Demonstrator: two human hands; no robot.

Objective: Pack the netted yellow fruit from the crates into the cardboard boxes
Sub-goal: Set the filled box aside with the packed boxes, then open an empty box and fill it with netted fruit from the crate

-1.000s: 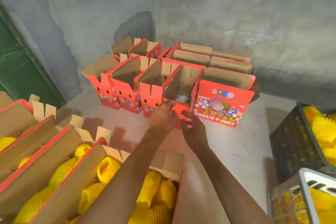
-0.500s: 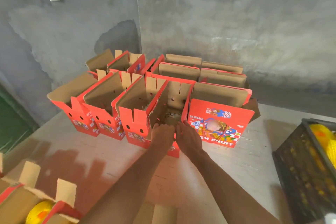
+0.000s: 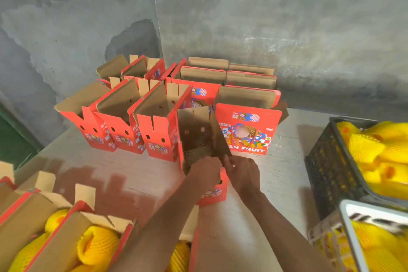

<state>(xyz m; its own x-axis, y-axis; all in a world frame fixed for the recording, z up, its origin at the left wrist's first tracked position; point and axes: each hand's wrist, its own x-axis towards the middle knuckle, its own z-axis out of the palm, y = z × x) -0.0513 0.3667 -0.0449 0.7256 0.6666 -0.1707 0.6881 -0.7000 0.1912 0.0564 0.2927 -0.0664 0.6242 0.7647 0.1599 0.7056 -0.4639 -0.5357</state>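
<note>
An open red cardboard box (image 3: 194,132) stands apart from its row, nearer to me on the table, with brown padding visible inside. My left hand (image 3: 206,175) grips its near edge. My right hand (image 3: 241,173) holds the box's right near corner and flap. Netted yellow fruit (image 3: 375,150) fills a black crate (image 3: 326,168) at the right. More netted fruit (image 3: 97,243) lies in open boxes at the lower left.
A row of empty red boxes (image 3: 123,126) stands behind on the pale table (image 3: 136,170), with more boxes (image 3: 247,77) against the grey wall. A white crate (image 3: 353,223) of fruit sits at the bottom right. A green surface (image 3: 13,141) lies to the left.
Both hands reached the box in the row, took hold of its front edge and pulled it out toward me. The view has shifted back, and the packed boxes and crates show again.
</note>
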